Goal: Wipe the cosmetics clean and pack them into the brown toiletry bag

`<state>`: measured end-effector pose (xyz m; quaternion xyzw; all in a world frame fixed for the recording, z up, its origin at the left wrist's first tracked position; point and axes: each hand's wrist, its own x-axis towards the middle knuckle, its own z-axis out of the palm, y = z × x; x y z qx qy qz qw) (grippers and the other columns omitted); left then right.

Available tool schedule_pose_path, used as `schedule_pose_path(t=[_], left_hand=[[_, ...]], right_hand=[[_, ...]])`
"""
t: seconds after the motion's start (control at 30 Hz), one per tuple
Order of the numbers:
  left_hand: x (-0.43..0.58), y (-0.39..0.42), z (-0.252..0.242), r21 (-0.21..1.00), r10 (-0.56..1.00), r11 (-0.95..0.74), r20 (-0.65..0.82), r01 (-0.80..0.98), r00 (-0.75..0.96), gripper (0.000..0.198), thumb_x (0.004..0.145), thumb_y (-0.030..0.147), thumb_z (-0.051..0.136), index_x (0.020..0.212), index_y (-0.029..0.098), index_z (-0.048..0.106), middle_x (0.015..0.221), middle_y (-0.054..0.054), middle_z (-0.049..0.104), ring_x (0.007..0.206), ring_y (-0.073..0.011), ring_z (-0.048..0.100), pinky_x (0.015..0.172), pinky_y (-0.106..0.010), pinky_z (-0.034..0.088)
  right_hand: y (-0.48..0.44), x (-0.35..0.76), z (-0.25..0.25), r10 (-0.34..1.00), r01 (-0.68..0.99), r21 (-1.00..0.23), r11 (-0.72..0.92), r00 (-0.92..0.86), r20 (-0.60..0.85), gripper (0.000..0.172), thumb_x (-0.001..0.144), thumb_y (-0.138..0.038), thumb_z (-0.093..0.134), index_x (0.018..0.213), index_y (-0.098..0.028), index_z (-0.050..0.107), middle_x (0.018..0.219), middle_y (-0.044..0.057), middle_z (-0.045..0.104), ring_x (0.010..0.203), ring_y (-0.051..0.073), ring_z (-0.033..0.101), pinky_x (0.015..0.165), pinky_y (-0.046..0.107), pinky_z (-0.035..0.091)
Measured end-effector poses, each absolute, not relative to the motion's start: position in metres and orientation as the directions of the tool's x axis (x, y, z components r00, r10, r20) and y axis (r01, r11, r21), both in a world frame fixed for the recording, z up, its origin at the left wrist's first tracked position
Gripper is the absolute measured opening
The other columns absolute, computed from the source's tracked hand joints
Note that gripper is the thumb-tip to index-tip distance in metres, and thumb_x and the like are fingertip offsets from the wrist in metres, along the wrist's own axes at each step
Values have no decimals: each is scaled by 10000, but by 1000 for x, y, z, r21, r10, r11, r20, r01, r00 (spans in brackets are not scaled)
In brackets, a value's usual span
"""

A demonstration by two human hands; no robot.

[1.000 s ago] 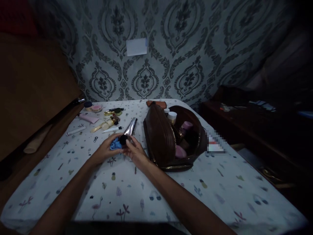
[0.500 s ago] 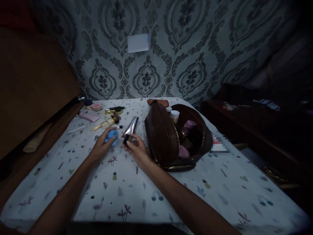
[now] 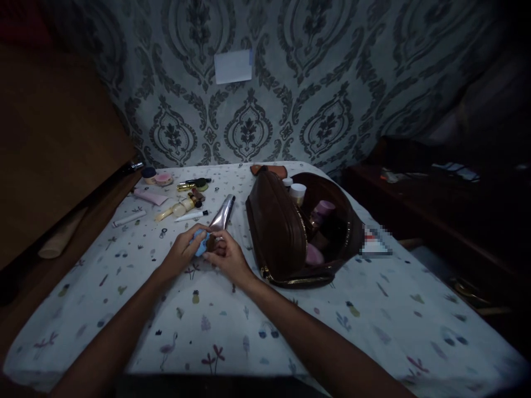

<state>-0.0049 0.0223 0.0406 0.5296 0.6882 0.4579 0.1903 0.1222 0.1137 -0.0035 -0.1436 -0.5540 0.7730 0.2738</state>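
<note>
Above the near middle of the table, my two hands meet. My left hand (image 3: pixel 182 246) is closed on a crumpled blue cloth (image 3: pixel 199 243). Between the fingertips of my right hand (image 3: pixel 231 257) is a small brown cosmetic container (image 3: pixel 211 242), its exact kind hard to make out in the dim light. The cloth touches the container's left side. Just beyond my fingers lies a silvery-pink tube (image 3: pixel 224 212) with a dark cap. To the right of my right hand stands an unzipped brown toiletry bag (image 3: pixel 276 229) holding several cosmetics, including a white-lidded jar (image 3: pixel 297 192) and a pink-capped bottle (image 3: pixel 323 209).
On the far left are a pink tube (image 3: pixel 150 197), a white stick (image 3: pixel 129 219), a pink round compact (image 3: pixel 164 178), a white pen (image 3: pixel 189 216) and several small cosmetics. An orange-brown pouch (image 3: pixel 274 171) lies behind the bag. A patterned cloth (image 3: pixel 199 326) covers the table.
My hands have come together: the right hand has turned the container, and the blue cloth now presses against it. The white pen and more of the tabletop behind my left hand are uncovered.
</note>
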Motion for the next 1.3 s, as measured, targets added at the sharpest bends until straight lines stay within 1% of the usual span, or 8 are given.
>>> schedule_pose_path(t=[0.2, 0.3, 0.53, 0.7, 0.9, 1.03, 1.17, 1.3], left_hand=[[-8, 23, 39, 868, 877, 30, 215, 495, -429, 444, 944, 561, 434, 940, 182, 666, 822, -28, 634, 782, -193, 570, 740, -303, 461], [-13, 24, 37, 901, 856, 28, 201, 432, -476, 448, 904, 584, 487, 946, 177, 671, 774, -11, 605, 717, -176, 547, 676, -289, 450], [-14, 25, 33, 974, 819, 86, 51, 210, -572, 475, 805, 584, 627, 1066, 188, 615, 710, 27, 562, 585, -141, 515, 531, -250, 414], [-16, 27, 30, 968, 784, 54, 111, 245, -610, 583, 742, 467, 717, 1233, 219, 525, 874, 16, 588, 741, -155, 585, 679, -272, 488], [-16, 28, 20, 928, 825, 14, 200, 373, -529, 925, 626, 366, 801, 1412, 273, 322, 1366, -99, 461, 1173, -251, 572, 986, -380, 476], [-13, 24, 21, 902, 905, -23, 202, 430, -375, 845, 695, 341, 746, 1425, 259, 327, 1451, -113, 434, 1347, -283, 457, 1085, -405, 421], [-12, 19, 29, 928, 928, -66, 193, 368, -319, 698, 798, 422, 661, 1426, 235, 420, 1400, -100, 513, 1279, -294, 517, 1066, -394, 444], [-12, 17, 30, 944, 933, -132, 221, 302, -284, 741, 796, 382, 643, 1476, 219, 398, 1420, -109, 526, 1293, -314, 515, 1067, -396, 443]], right_hand=[[112, 124, -5, 553, -233, -950, -209, -829, 82, 459, 653, -290, 792, 1012, -245, 510, 705, -77, 604, 519, 94, 558, 465, 199, 427], [113, 126, -2, 520, -232, -948, -217, -850, 89, 489, 649, -281, 812, 1039, -246, 518, 715, -80, 593, 519, 84, 551, 475, 192, 432], [116, 129, 6, 440, -221, -931, -291, -895, 75, 550, 658, -366, 844, 1101, -238, 543, 693, -75, 593, 608, 138, 680, 477, 182, 417], [118, 131, 11, 499, -250, -882, -398, -867, 21, 524, 668, -459, 835, 1045, -214, 567, 770, -10, 700, 593, 130, 668, 462, 179, 395], [119, 130, 11, 574, -306, -836, -455, -819, -12, 520, 611, -440, 874, 998, -222, 604, 769, -15, 699, 617, 122, 650, 456, 169, 391], [120, 127, 8, 625, -309, -844, -437, -780, -38, 492, 568, -366, 901, 969, -199, 671, 809, -22, 664, 609, 92, 613, 467, 170, 409], [123, 125, 5, 629, -330, -794, -510, -773, -82, 473, 576, -399, 904, 931, -174, 686, 779, -9, 674, 576, 84, 599, 483, 181, 419], [124, 125, 4, 619, -347, -756, -555, -780, -96, 454, 572, -431, 913, 855, -168, 676, 704, -17, 662, 549, 84, 597, 467, 179, 407]])
